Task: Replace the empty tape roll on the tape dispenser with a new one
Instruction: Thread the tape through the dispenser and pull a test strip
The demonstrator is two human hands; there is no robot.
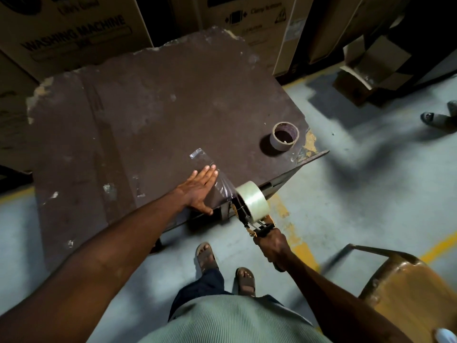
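New clear tape roll (pixel 252 201) seated on the tape dispenser (pixel 249 220), strip (pixel 212 174) drawn onto the tabletop (pixel 148 107).

Film is light, limp, sticky: left hand (pixel 201 188) presses it flat, fingers (pixel 210 173) spread wide; right hand (pixel 272 246) fingers wrap the handle. The empty core (pixel 285 136) stands well beyond the left fingertips.

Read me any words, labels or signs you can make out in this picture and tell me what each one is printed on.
"WASHING MACHINE": printed in dark letters on the brown cardboard box at the upper left, behind the dark worn table.
Smaller line above it on the same box: too blurred to read.
Symbols and print on the second cardboard box at top centre: too blurred to read.
Clear tape roll and empty cardboard core: no readable text.
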